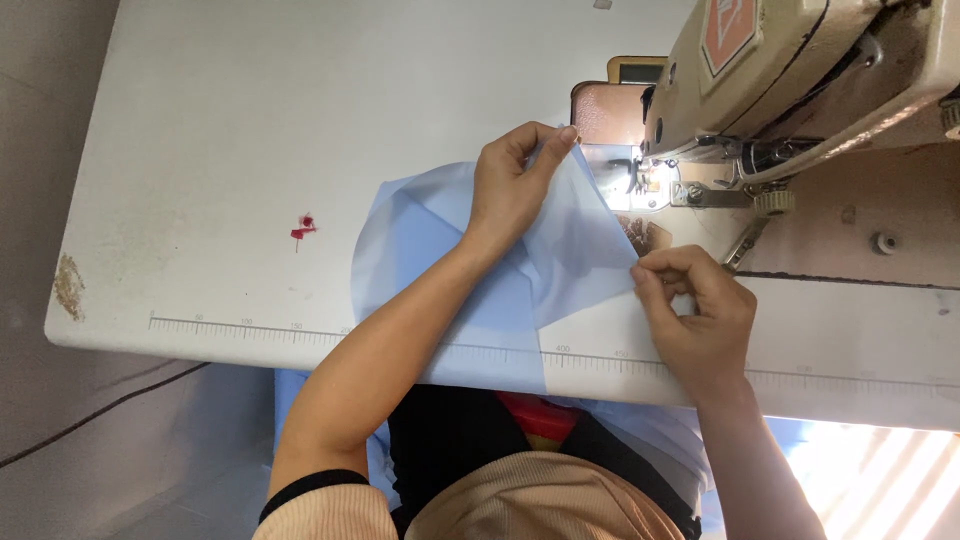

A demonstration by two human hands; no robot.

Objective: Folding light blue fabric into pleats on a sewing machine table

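A thin light blue cloth lies on the white table, just in front of the sewing machine, and its long way runs from the table's near edge (where it hangs down toward the lap) up to a folded tip that points at the machine's needle. The left hand rests on the cloth and pinches that far tip between thumb and fingers. The right hand has its fingers pressed together, pinching the cloth's right corner, close to the ruler marks along the table edge.
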